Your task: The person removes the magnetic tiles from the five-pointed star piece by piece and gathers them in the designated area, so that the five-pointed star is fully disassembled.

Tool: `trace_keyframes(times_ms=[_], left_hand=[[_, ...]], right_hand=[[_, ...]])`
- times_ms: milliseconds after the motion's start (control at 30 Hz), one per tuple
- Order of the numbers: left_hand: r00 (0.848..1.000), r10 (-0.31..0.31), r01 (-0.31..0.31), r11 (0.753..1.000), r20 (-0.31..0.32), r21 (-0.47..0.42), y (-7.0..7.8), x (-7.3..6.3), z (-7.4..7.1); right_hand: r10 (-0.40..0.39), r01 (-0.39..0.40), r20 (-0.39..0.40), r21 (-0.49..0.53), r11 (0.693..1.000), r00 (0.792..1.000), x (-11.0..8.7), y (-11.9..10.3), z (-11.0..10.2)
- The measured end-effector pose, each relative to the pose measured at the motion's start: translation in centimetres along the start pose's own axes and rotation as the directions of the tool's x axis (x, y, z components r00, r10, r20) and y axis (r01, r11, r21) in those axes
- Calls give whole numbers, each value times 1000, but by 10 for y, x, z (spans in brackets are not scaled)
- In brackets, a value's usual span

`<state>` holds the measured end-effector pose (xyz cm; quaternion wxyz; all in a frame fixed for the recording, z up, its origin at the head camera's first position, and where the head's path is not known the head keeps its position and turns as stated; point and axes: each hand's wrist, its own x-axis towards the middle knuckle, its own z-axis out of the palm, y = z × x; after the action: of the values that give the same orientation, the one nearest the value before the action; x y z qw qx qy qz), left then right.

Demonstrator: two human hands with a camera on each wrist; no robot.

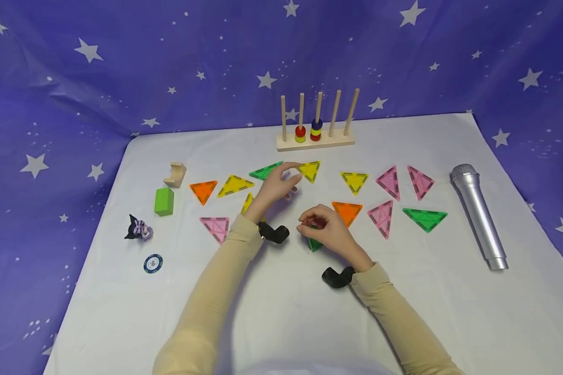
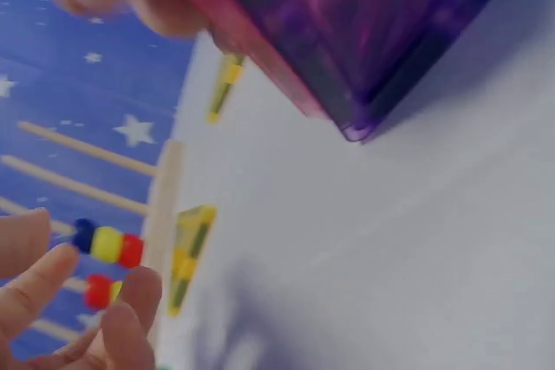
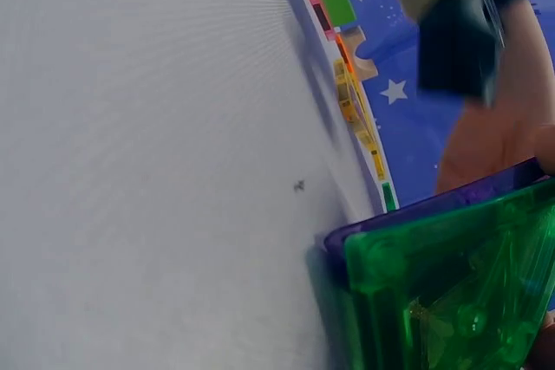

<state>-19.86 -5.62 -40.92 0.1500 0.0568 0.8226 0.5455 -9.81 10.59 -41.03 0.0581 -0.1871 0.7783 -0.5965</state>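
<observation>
My right hand (image 1: 327,228) pinches a small stack of triangular magnetic tiles above the white table, with a green tile (image 1: 315,242) showing beneath the palm. In the right wrist view that green tile (image 3: 460,292) lies against a purple tile (image 3: 434,201). From the left wrist view the stack's purple-pink side (image 2: 347,32) is visible. My left hand (image 1: 278,186) hovers over the table with loosely bent fingers, and nothing shows between them in the left wrist view (image 2: 78,309). Closest to it are a yellow triangle tile (image 1: 310,171) and a green triangle tile (image 1: 265,171), partly covered.
Orange (image 1: 204,191), pink (image 1: 388,182) and other triangle tiles lie scattered on both sides. A wooden peg stand (image 1: 315,143) with beads stands at the back. Rightmost is a silver microphone (image 1: 481,216). Leftward lie a green block (image 1: 164,201), a figurine (image 1: 138,229) and a round chip (image 1: 153,263).
</observation>
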Motion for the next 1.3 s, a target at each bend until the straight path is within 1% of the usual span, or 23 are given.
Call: trace_keyframes(times_ms=[67, 133, 167, 200, 233, 300, 333, 367, 400, 433, 533, 567, 667, 733, 800, 867, 1000, 1100, 1233, 1300], left_hand=[[1000, 14, -14, 1000, 4, 15, -4, -16, -6], [999, 38, -39, 998, 31, 39, -10, -34, -9], [996, 48, -51, 998, 70, 38, -13, -43, -10], [991, 71, -77, 996, 114, 49, -16, -52, -10], [981, 94, -104, 993, 169, 50, -20, -61, -10], [953, 143, -160, 986, 268, 43, -27, -76, -6], [938, 168, -186, 982, 303, 31, -30, -82, -4], [928, 189, -207, 978, 320, 23, -32, -86, 0], [925, 209, -226, 974, 317, 18, -34, -90, 3], [927, 221, -235, 972, 303, 8, -37, -93, 7], [946, 254, -257, 966, 202, -12, -42, -97, 15], [950, 262, -262, 965, 172, -20, -42, -98, 17], [955, 272, -265, 962, 118, -71, -37, -106, 16], [955, 274, -263, 960, 113, -100, -30, -111, 14], [955, 271, -255, 958, 122, -127, -24, -116, 11], [952, 274, -256, 957, 136, -135, -23, -118, 10], [940, 297, -276, 951, 168, -137, -26, -119, 9], [932, 317, -299, 946, 176, -123, -29, -120, 9], [930, 331, -316, 942, 160, -113, -30, -123, 7], [928, 341, -326, 939, 152, -114, -31, -123, 6]], right_hand=[[15, -15, 1, -7, 1000, 1000, 0, -1, 0], [22, -22, 1, -12, 1000, 1000, 0, -1, 0], [22, -22, 1, -13, 1000, 1000, -1, -2, 1], [19, -19, -1, -13, 1000, 1000, -1, -2, 1], [15, -15, -2, -12, 1000, 1000, -1, -2, 1], [11, -11, -8, 5, 1000, 1000, -1, -2, 2], [12, -12, -11, 14, 1000, 1000, -1, -2, 3], [16, -15, -14, 26, 1000, 1000, -2, -2, 3], [21, -20, -21, 39, 999, 1000, -2, -1, 4], [30, -29, -28, 56, 998, 999, -2, -1, 5], [67, -62, -49, 99, 993, 997, -4, -3, 11], [78, -72, -55, 108, 992, 995, -5, -4, 12], [107, -99, -55, 122, 988, 993, -8, -5, 16], [110, -105, -40, 112, 988, 993, -10, -4, 17], [112, -109, -21, 106, 988, 994, -12, 1, 17], [116, -115, -2, 98, 988, 993, -13, 10, 16], [143, -147, 52, 85, 985, 988, -17, 25, 12], [148, -157, 117, 75, 985, 982, -20, 29, 6], [132, -151, 226, 71, 986, 965, -23, 31, -4], [125, -143, 263, 50, 988, 957, -23, 32, -6]])
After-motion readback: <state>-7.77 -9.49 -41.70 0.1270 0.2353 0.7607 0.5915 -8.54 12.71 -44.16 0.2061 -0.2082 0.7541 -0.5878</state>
